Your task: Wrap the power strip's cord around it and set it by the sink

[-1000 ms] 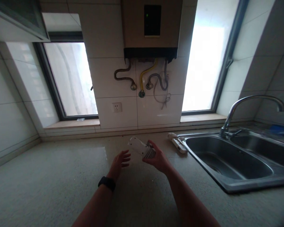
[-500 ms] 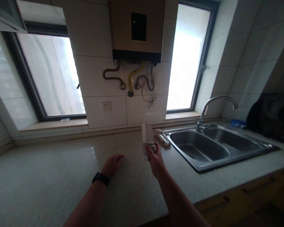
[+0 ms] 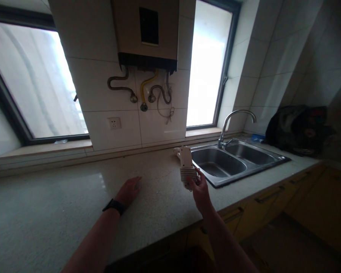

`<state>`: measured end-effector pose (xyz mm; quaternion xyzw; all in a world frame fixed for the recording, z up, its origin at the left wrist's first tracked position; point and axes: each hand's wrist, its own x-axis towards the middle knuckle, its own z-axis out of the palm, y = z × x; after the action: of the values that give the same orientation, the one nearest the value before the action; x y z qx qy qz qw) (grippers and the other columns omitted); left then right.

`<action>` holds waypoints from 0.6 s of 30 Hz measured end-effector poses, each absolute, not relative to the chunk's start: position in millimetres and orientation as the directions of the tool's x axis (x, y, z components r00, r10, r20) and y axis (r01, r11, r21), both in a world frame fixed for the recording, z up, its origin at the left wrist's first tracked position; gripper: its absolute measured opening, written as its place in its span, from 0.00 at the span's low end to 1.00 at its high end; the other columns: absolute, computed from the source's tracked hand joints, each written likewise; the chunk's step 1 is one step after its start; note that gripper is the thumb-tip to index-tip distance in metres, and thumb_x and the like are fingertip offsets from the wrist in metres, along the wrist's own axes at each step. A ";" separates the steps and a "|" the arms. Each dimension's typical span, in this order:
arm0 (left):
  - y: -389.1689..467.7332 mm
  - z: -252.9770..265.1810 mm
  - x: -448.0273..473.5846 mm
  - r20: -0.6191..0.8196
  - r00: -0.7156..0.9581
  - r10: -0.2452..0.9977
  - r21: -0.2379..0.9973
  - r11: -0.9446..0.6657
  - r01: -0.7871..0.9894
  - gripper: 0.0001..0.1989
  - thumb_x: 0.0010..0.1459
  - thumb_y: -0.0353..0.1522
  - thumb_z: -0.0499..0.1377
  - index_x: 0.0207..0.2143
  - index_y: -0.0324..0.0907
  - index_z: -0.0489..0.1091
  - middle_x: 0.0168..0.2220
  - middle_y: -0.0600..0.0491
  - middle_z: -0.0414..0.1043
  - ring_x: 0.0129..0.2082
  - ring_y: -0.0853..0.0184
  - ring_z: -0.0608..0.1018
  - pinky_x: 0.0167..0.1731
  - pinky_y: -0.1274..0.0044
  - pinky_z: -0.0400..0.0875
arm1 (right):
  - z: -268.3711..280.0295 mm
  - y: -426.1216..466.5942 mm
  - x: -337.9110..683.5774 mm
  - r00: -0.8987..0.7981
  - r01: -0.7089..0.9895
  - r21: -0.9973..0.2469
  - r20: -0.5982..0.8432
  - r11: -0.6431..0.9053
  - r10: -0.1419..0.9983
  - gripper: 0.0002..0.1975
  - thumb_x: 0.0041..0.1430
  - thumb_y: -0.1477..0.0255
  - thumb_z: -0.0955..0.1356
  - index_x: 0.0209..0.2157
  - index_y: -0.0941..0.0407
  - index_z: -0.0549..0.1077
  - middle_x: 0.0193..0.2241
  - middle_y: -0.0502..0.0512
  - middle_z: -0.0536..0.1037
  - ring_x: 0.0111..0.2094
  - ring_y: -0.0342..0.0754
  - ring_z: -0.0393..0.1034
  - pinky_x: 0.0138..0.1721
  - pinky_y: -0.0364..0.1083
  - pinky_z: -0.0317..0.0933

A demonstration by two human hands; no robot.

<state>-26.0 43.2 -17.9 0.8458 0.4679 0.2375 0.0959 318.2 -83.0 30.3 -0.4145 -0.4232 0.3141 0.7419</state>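
Note:
My right hand [image 3: 200, 187] grips a white power strip [image 3: 186, 156], holding it tilted up above the counter beside the sink's left edge. White cord is wound in tight loops around its lower part, where my thumb presses. The screwed plain face of the strip shows. Behind it, a bit of another white thing [image 3: 176, 151] pokes out on the counter, the rest hidden. My left hand [image 3: 128, 191], with a black watch [image 3: 113, 205] on the wrist, rests on the counter [image 3: 59, 212] with loosely stretched fingers and nothing in them.
A double steel sink [image 3: 216, 184] with a curved faucet [image 3: 224, 125] is set in the counter at right. Past it sits a dark bag [image 3: 298, 131]. A water heater [image 3: 147, 28] with hoses hangs on the tiled wall, above a socket [image 3: 114, 123].
The view has swung to the right. My right hand has moved right with the power strip and turned its screwed face more toward me. My left hand's fingers have loosened on the counter.

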 end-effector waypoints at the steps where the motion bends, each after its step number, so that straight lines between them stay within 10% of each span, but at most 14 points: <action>1: 42.4 -19.8 -25.2 0.309 0.462 0.831 0.361 -0.552 0.752 0.30 0.66 0.42 0.50 0.67 0.40 0.58 0.65 0.47 0.57 0.65 0.60 0.60 0.66 0.66 0.51 | 31.9 -85.0 332.9 0.446 -0.065 -0.891 0.377 0.449 0.812 0.40 0.53 0.59 0.75 0.62 0.56 0.58 0.48 0.63 0.75 0.42 0.54 0.75 0.41 0.51 0.71; 18: 36.4 -17.8 -18.8 0.302 0.495 0.815 0.186 -0.560 0.808 0.24 0.68 0.40 0.47 0.61 0.43 0.67 0.62 0.48 0.63 0.61 0.61 0.66 0.64 0.65 0.57 | 10.8 -63.4 453.0 0.452 0.650 -0.750 0.256 -0.119 0.855 0.34 0.59 0.55 0.64 0.60 0.61 0.68 0.49 0.64 0.76 0.50 0.59 0.72 0.49 0.51 0.64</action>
<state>-18.8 36.4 -17.8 0.8646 0.4691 0.1800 0.0099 453.0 -63.4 10.8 -0.7384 -0.5094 0.1202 0.4253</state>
